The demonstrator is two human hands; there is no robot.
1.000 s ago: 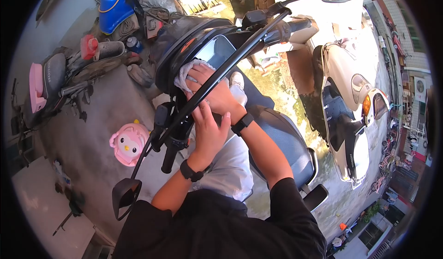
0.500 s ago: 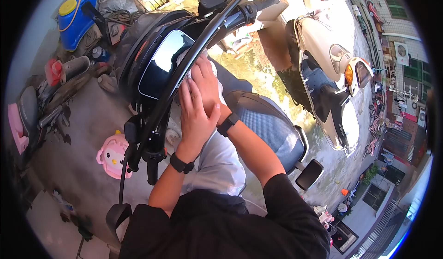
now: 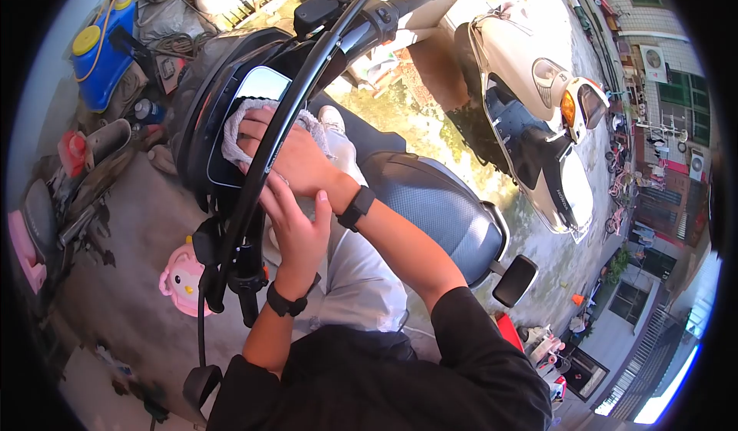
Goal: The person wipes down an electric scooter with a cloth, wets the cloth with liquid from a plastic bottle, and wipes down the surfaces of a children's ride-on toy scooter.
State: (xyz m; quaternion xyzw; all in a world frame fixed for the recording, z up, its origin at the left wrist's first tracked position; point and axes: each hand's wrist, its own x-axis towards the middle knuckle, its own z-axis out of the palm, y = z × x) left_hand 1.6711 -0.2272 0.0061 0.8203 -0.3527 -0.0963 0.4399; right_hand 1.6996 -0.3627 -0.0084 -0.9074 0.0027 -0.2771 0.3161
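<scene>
Right hand open and flat, I have its fingers spread over the pale cloth, which lies on the scooter's display panel, across the edge nearest the seat. My left hand, open with thumb apart, sits just beside it. From my view, the black bar partly hides both hands' fingers.

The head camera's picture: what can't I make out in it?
Head view:
Glossy, white-edged dark screen: partly covered by the crumpled pale-grey cloth.
Right hand: palm hidden beneath its back; a black tubular bar crosses its fingers.
Pink bird-faced object: right edge hidden behind the black mirror stem.
Distant pink bicycles: too small for details.
</scene>
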